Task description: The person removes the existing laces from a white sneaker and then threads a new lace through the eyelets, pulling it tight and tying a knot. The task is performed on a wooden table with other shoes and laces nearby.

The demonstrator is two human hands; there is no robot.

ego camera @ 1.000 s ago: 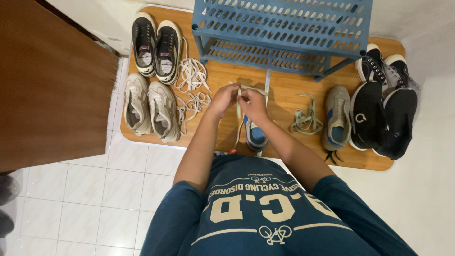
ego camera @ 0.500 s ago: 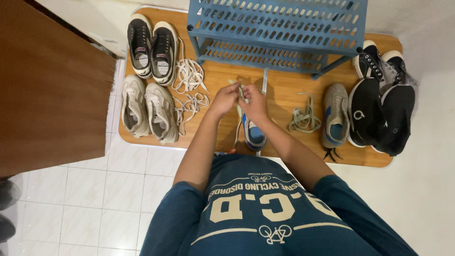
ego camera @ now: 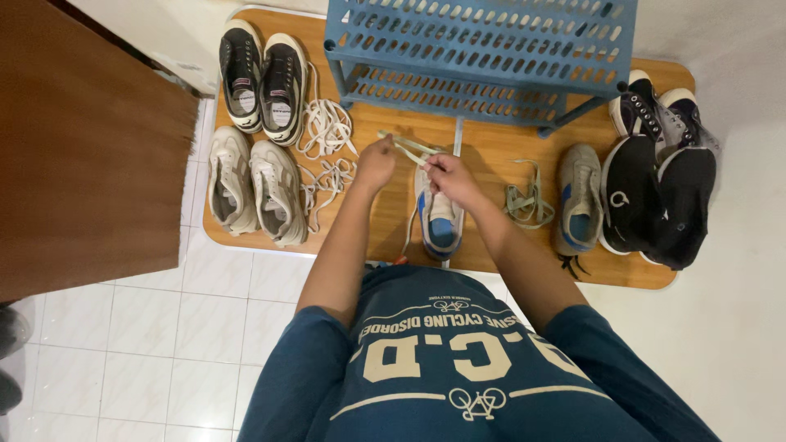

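A grey sneaker with a blue lining [ego camera: 439, 219] stands on the wooden board [ego camera: 491, 155] in front of me. My left hand [ego camera: 376, 162] pinches one end of its pale greenish lace [ego camera: 407, 147] and holds it out to the upper left. Just above the shoe's tongue, my right hand [ego camera: 449, 175] grips the same lace closer to the eyelets. The lace runs taut between both hands.
A blue perforated shoe rack [ego camera: 483, 49] stands at the board's back. Left: a black pair [ego camera: 264, 78], a beige pair [ego camera: 254, 188], loose white laces [ego camera: 329, 135]. Right: a loose grey lace [ego camera: 528, 200], the matching grey sneaker [ego camera: 580, 200], black shoes [ego camera: 659, 192]. A brown cabinet [ego camera: 82, 155] fills the left.
My hands, close together over the shoe before, have moved apart. The left hand pulled the lace up and to the left, and the shoe now shows more fully.
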